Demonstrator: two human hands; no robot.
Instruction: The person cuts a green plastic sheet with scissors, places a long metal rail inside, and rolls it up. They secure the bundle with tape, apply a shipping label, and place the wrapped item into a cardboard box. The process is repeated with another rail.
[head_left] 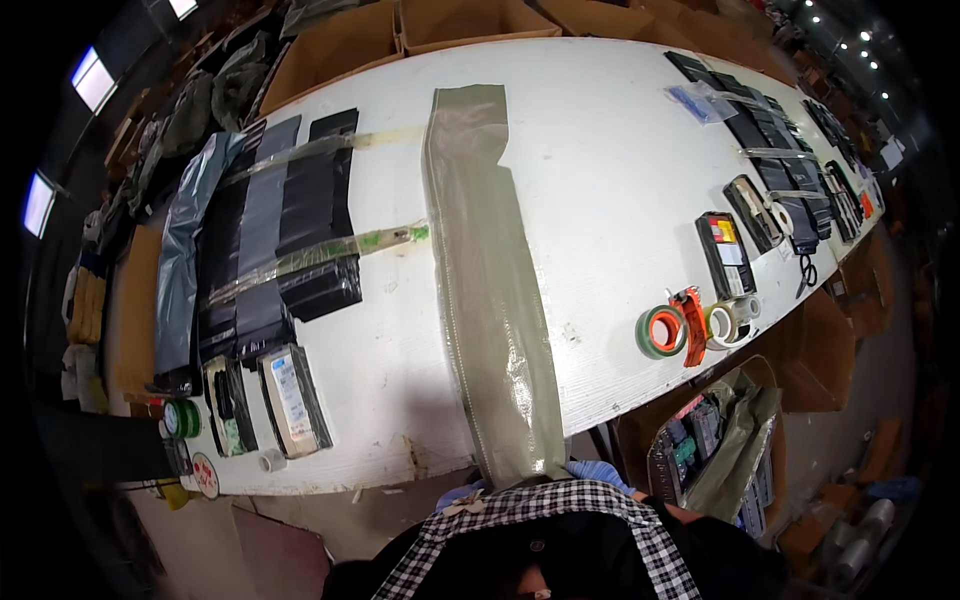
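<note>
A long olive-green plastic bag (495, 270) lies lengthwise across the white table (610, 200), running from the far side over the near edge to my body. Its near end disappears behind my black-and-white checked apron (590, 497). Bits of blue sleeve (598, 474) show on both sides of that end. Neither of my hands can be made out; the apron and my body cover where they would be, so what they hold or touch is hidden.
On the left, stacks of black and grey plastic bags (262, 220) lie under tape strips. Tape rolls (662, 331), an orange tape dispenser (690, 325) and scissors (805, 275) lie along the right edge. Cardboard boxes (470, 22) line the far side; a filled box (715, 450) stands below right.
</note>
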